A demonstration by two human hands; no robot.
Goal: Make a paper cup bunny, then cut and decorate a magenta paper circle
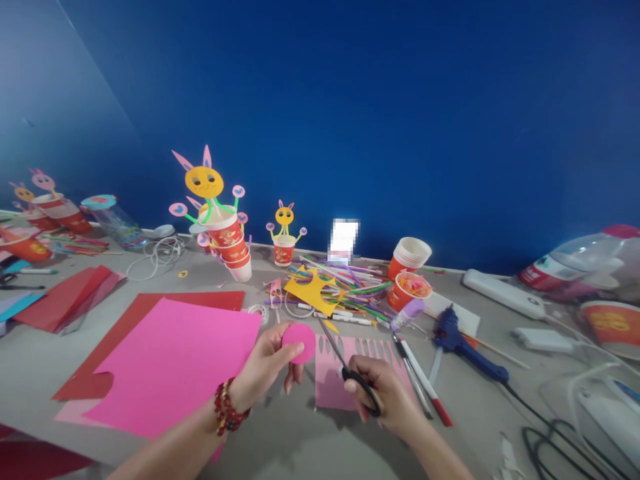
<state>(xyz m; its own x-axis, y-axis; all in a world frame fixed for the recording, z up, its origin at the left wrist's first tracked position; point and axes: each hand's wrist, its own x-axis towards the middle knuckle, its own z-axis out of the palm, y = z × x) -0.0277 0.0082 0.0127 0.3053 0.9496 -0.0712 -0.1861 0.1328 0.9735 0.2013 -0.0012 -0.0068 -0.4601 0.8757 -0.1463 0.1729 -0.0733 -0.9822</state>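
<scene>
A round bright pink paper disc is pinched between the thumb and fingers of my left hand, which wears a red bead bracelet. My right hand is closed round the black handles of a pair of scissors, whose blades point up and to the left, close to the disc but apart from it. Under the scissors lies a light pink sheet with a row of narrow cut-outs along its top. A large bright pink sheet with a curved notch lies to the left, over a red sheet.
Behind the hands are a cut yellow sheet, pipe cleaners and paper-cup figures. A purple glue stick, pens and a blue glue gun with a cable are on the right. A blue wall stands behind.
</scene>
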